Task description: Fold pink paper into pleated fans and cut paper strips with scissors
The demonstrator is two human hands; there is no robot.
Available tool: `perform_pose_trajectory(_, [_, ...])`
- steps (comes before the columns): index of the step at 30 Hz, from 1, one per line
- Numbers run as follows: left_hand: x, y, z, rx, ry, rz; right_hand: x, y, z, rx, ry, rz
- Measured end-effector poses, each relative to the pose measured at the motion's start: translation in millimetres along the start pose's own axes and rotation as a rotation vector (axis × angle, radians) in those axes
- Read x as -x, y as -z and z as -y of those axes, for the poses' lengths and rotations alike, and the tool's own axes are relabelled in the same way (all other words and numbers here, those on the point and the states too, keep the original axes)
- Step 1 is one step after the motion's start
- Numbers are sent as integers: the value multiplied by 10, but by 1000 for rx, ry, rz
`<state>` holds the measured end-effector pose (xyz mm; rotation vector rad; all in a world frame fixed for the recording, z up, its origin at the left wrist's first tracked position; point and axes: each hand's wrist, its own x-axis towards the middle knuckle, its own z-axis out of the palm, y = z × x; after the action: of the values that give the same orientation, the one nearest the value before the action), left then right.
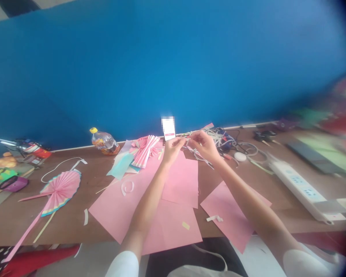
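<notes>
My left hand (173, 149) and my right hand (203, 144) are raised close together over the back of the table, fingers pinched. Between them is something small and pale, too small to name. Beneath my forearms lie several pink paper sheets (181, 181), with another pink sheet (226, 209) under my right forearm. A pleated pink-and-white striped paper piece (146, 151) rests left of my left hand, beside light blue paper (120, 166). Just behind my hands, a phone with a lit white screen (168, 127) stands against the blue wall. Paper strips and cords (219, 139) are heaped right of my right hand.
A bottle with a yellow cap (104, 142) stands at the back left. A pink pleated fan (62, 188) lies on the brown table (75, 227) at left. To the right are a white power strip (300, 188), a round white object (240, 156) and a dark flat object (311, 158).
</notes>
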<state>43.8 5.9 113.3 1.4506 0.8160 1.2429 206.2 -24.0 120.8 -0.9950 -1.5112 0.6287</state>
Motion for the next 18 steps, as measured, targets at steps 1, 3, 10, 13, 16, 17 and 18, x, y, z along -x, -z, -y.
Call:
perform_pose_trajectory(1, [-4, -3, 9, 4, 4, -3, -2, 2, 2, 9, 1, 5])
perform_pose_trajectory(3, [-9, -11, 24, 11, 10, -7, -5, 3, 4, 42, 13, 22])
perform_pose_trajectory(10, [-5, -29, 20, 94, 166, -10, -17, 29, -14, 235, 148, 63])
perform_pose_trajectory(13, [-5, -19, 28, 144, 250, 47, -32, 57, -39, 317, 220, 124])
perform_pose_trajectory(16, [-8, -5, 63, 129, 285, 91, -44, 61, -91, 380, 228, 155])
perform_pose_trajectory(17, [-9, -2, 76, 84, 263, 92, -45, 55, -111, 397, 221, 158])
perform_pose_trajectory(18, [-8, -1, 87, 23, 224, 86, -46, 48, -129, 410, 213, 161])
